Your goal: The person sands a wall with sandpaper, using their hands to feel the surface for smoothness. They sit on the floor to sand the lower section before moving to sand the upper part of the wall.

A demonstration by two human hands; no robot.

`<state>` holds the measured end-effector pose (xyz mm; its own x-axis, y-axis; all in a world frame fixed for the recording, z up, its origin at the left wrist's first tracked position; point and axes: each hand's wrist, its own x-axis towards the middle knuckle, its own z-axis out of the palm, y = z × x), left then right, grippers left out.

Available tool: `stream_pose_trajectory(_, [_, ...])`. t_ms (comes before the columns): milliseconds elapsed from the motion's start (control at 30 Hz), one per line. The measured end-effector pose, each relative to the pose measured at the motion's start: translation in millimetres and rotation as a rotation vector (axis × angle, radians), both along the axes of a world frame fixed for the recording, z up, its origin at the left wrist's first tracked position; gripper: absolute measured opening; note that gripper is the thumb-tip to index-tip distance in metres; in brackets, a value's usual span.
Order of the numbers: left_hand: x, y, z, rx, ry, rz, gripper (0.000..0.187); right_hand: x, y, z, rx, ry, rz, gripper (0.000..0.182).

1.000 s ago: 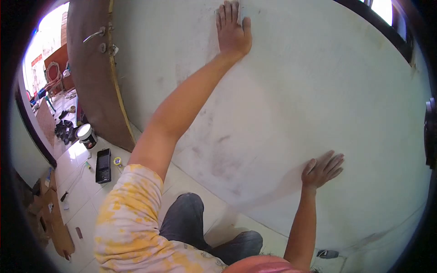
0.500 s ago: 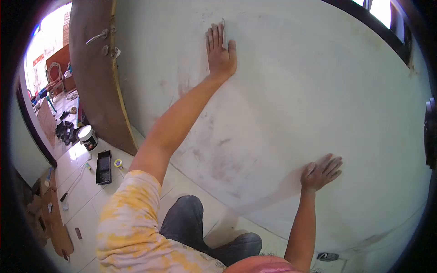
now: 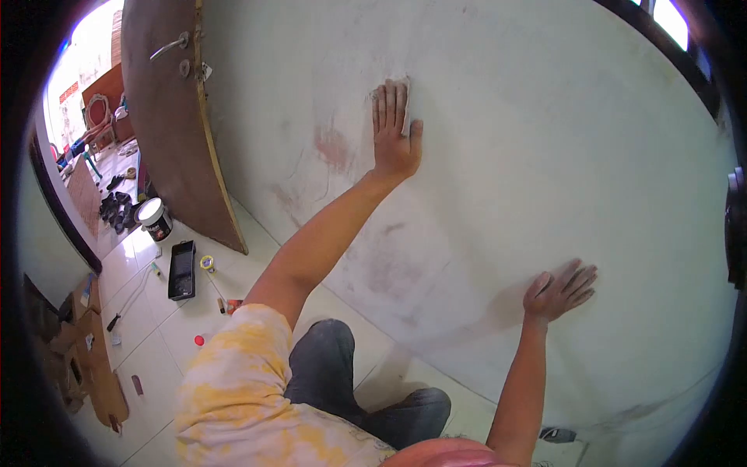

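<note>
My left hand (image 3: 395, 128) lies flat on the pale wall (image 3: 498, 179), fingers straight and together. Pressed under those fingers is a thin whitish sheet of sandpaper (image 3: 407, 97), its edge showing past the fingertips and along the index finger. Most of the sheet is hidden. Lower and to the right, my right hand (image 3: 559, 292) rests on the same wall with fingers spread, dusty and holding nothing. Around the left hand the wall carries reddish-brown and grey smudges.
A brown door (image 3: 163, 117) stands open at the left. On the tiled floor are a paint bucket (image 3: 158, 227), a black roller tray (image 3: 182, 272), a tape roll (image 3: 207, 263), a paint roller (image 3: 132, 300), a red cap (image 3: 199, 340) and cardboard (image 3: 101, 373).
My left hand has slid down the wall with the sandpaper. My right hand stays at about the same place. The view has shifted slightly, and the red cap now shows beside my left arm.
</note>
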<state>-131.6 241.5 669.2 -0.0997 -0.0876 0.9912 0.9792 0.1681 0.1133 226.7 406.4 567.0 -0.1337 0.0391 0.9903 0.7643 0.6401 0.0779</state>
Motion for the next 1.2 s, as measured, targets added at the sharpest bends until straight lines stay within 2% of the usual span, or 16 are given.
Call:
stream_pose_trajectory(33, [-6.4, -6.3, -3.3, -0.087, -0.045, 0.009, 0.060, 1.6, 0.7, -0.7, -0.005, -0.006, -0.002, 0.061])
stream_pose_trajectory(133, [-55.1, -10.4, 33.8, 0.145, -0.262, -0.008, 0.059, 1.2, 3.8, 0.7, 0.000, -0.006, -0.011, 0.062])
stream_pose_trajectory(233, [-78.5, -24.1, 67.4, 0.237, -0.373, 0.031, 0.059, -3.1, 2.8, 3.4, 0.018, 0.002, 0.000, 0.062])
stream_pose_trajectory(333, [-51.9, -16.5, 28.2, 0.163, -0.396, -0.011, 0.060, -2.3, 1.0, 0.3, 0.030, 0.010, 0.004, 0.062])
stream_pose_trajectory(467, [19.6, 8.6, -98.6, -0.009, -0.293, -0.018, 0.062, -0.2, 2.8, -0.8, 0.016, -0.004, -0.004, 0.062])
stream_pose_trajectory(567, [16.4, 6.5, -82.6, 0.091, -0.392, -0.033, 0.061, 0.5, 4.3, -1.1, 0.013, -0.001, 0.012, 0.062])
stream_pose_trajectory(667, [-27.7, -5.6, -27.3, 0.262, -0.561, -0.059, 0.062, -0.6, 8.5, -3.7, 0.003, 0.008, 0.014, 0.063])
stream_pose_trajectory(733, [-32.8, -3.8, -30.0, 0.250, -0.510, -0.024, 0.062, -1.1, 10.2, -0.6, 0.018, -0.002, -0.006, 0.063])
stream_pose_trajectory(800, [-22.9, -1.6, -54.8, 0.213, -0.496, -0.008, 0.062, -1.7, 4.9, -2.2, 0.026, -0.008, 0.002, 0.064])
stream_pose_trajectory(900, [48.7, 20.5, -131.3, 0.108, -0.513, -0.049, 0.063, -0.8, 2.9, 1.9, 0.043, -0.008, 0.030, 0.064])
stream_pose_trajectory(1000, [51.4, 19.1, -148.3, 0.104, -0.452, -0.093, 0.063, 3.1, 3.9, 1.0, 0.056, -0.019, 0.027, 0.063])
stream_pose_trajectory(1100, [-12.7, 6.1, -95.6, 0.318, -0.596, -0.041, 0.062, -2.1, 4.9, 0.5, 0.063, -0.002, 0.020, 0.063])
stream_pose_trajectory(1200, [-36.2, -10.1, -67.4, 0.393, -0.735, -0.010, 0.062, -4.0, 6.5, -1.3, 0.066, 0.002, 0.005, 0.064])
